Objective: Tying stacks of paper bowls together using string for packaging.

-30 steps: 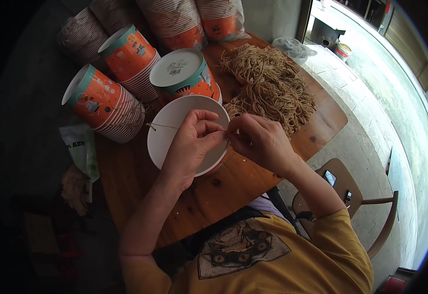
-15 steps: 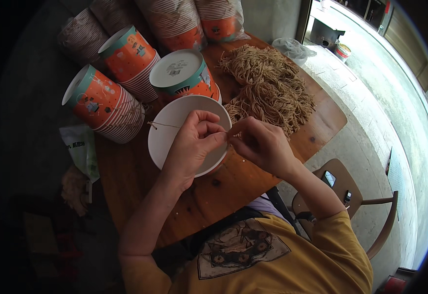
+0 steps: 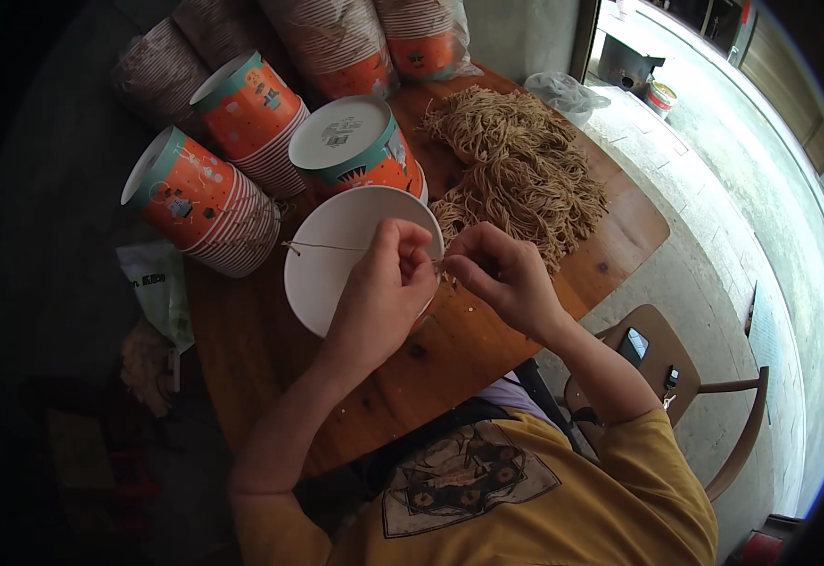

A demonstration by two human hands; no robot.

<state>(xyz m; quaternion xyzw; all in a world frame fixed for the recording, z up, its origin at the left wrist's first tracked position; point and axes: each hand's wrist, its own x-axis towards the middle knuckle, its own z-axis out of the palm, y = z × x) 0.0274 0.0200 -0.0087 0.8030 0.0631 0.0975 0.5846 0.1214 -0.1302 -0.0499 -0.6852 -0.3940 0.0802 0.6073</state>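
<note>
Cord point(image 3: 337, 247) lies across the mouth of a white-lined bucket point(image 3: 321, 288) on the counter point(image 3: 374, 406). Its knotted left end sits at the left rim; its right end reaches the right rim, between my hands. My left grip point(image 3: 384, 288) pinches there, thumb against fingertips, over the bucket's right side. My right grip point(image 3: 506, 274), just right of the rim, grasps the short end of cord; exact contact too small to make out. Both sets of fingers nearly touching.

Cord's long axis runs left to right, looking fairly straight where visible; my left grip hides the rest. Bucket's mouth faces up.

Around: upturned orange-and-teal bucket stack point(image 3: 341, 132) just beyond the far rim; two more nested stacks, one at left point(image 3: 209, 198), one at far left point(image 3: 259, 113). Bagged stacks point(image 3: 327, 47) along the far side. Large heap of tan strands point(image 3: 525, 170) far right, just beyond my right grip, clear plastic bag point(image 3: 568, 94) behind it. Chair point(image 3: 662, 325) at right, off the counter, bearing a phone point(image 3: 634, 344).
</note>
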